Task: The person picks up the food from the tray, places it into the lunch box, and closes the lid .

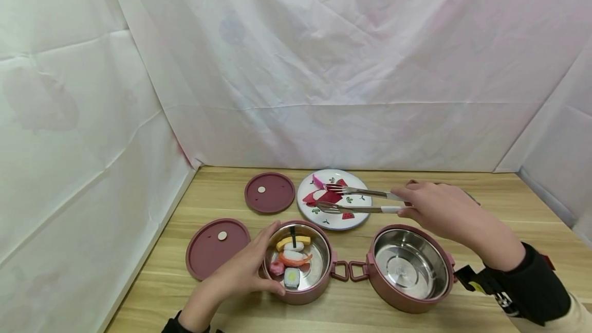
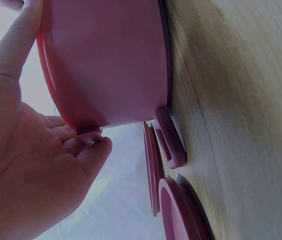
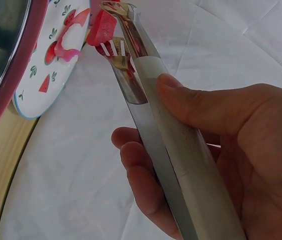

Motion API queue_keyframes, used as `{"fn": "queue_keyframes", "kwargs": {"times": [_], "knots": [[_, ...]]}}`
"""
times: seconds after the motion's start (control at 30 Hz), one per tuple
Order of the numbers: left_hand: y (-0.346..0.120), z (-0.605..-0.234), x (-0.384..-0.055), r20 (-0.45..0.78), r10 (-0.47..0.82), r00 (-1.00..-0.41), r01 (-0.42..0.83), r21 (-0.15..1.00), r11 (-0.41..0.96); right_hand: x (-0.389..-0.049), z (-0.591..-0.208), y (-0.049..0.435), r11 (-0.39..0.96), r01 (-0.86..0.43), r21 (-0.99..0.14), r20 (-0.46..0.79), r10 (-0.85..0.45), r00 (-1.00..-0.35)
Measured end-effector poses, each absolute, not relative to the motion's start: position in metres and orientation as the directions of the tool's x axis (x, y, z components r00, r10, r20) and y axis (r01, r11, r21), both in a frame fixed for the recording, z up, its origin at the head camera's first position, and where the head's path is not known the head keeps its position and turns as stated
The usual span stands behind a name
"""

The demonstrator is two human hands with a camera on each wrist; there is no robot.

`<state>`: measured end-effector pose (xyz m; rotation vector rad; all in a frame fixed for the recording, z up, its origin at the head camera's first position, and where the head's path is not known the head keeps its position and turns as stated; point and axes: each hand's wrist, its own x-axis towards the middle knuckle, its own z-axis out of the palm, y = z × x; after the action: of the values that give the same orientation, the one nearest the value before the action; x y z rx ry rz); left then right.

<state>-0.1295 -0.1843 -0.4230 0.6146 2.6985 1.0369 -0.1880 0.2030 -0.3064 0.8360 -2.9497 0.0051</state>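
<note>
My left hand holds the left side of a dusty-rose pot, thumb on its near rim and fingers by the side tab. Inside that pot lie several toy sushi pieces, among them an orange-topped one and a dark-edged roll. My right hand grips fork-tipped metal tongs with pale handles. Their tips reach over a white plate, on either side of a red-and-white toy sushi piece. In the right wrist view a red piece shows at the tips.
A second rose pot with a steel inside stands to the right, its handle against the first pot's handle. Two maroon lids, a far one and a near one, lie at left. White cloth hangs behind the wooden table.
</note>
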Motion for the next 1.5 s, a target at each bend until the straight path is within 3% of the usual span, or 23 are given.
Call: {"fn": "queue_keyframes", "kwargs": {"times": [1.03, 1.27, 1.5], "knots": [[-0.185, -0.425, -0.129, -0.021, 0.437, -0.899, 0.313, 0.667, 0.676, -0.182, -0.313, 0.214, 0.833, -0.551, 0.052, 0.098, -0.554, -0.827], [-0.173, -0.411, -0.129, 0.088, 0.433, -0.897, 0.393, 0.606, 0.691, -0.179, -0.315, 0.217, 0.835, -0.548, 0.051, 0.099, -0.55, -0.829], [-0.124, -0.392, -0.119, 0.231, 0.482, -0.845, 0.527, 0.516, 0.676, -0.18, -0.315, 0.22, 0.838, -0.544, 0.054, 0.106, -0.546, -0.831]]}}
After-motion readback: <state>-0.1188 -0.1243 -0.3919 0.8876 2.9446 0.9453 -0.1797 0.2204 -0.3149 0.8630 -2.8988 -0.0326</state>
